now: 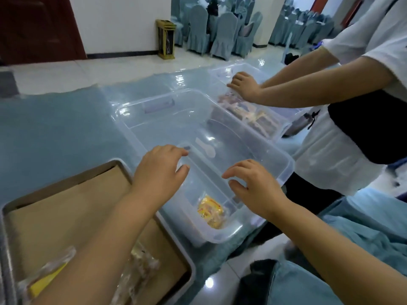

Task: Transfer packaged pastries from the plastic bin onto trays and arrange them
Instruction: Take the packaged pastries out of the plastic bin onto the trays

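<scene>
head view: the clear plastic bin (222,237) sits on the blue tabletop (55,128) right in front, and it looks almost cleared out. i can only spot one yellow packaged pastry (210,213), lying on the bottom at the near end, though there seems to be a second clear tub nested in there, so which layer it's on i can't tell. the left hand (160,170) and right hand (253,186) both hover over the bin with loose, slightly curved fingers, gripping nothing as far as i can see. the tray (5,249) is just left of the bin, lined with brown paper (66,212), with a few wrapped pastries (141,269) down at its near end. across the tabletop another person's hands (244,86) rest on a second bin (284,126) that's packed with packets. handling-wise i'd guess that pastry is super light, with a crinkly, slippery wrapper and a soft, squashable inside, so i'd take it gently by the sides of the packet instead of squeezing the middle.
</scene>
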`<state>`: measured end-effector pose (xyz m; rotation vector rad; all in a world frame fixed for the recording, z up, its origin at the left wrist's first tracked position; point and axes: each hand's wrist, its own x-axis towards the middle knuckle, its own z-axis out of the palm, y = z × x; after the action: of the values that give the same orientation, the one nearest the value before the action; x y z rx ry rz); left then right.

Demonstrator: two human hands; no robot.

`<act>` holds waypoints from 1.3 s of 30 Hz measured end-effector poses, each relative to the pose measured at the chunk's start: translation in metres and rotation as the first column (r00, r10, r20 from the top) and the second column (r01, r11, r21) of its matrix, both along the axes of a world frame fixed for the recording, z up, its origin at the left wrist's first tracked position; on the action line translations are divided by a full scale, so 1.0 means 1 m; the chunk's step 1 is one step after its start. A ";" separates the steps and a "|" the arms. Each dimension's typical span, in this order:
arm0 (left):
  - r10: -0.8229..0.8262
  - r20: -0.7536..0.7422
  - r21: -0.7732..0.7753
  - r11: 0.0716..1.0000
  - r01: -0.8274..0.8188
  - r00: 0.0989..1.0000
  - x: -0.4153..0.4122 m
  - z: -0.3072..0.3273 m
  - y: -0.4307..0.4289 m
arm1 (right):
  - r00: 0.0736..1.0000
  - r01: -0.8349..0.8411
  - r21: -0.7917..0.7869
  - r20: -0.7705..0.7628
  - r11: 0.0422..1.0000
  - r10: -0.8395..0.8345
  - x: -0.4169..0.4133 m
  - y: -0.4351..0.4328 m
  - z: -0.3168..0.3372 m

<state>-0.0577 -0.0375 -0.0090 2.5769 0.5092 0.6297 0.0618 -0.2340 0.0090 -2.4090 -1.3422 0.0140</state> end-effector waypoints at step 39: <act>0.287 -0.254 -0.009 0.954 -0.299 0.923 0.033 -0.005 0.023 | 0.767 -0.515 -0.550 0.048 0.658 0.640 0.104 0.211 -0.177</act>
<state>-0.0249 -0.0141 -0.0143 2.5693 0.9969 0.3789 0.1659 -0.0227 -0.1675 -2.2743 -2.4616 0.2994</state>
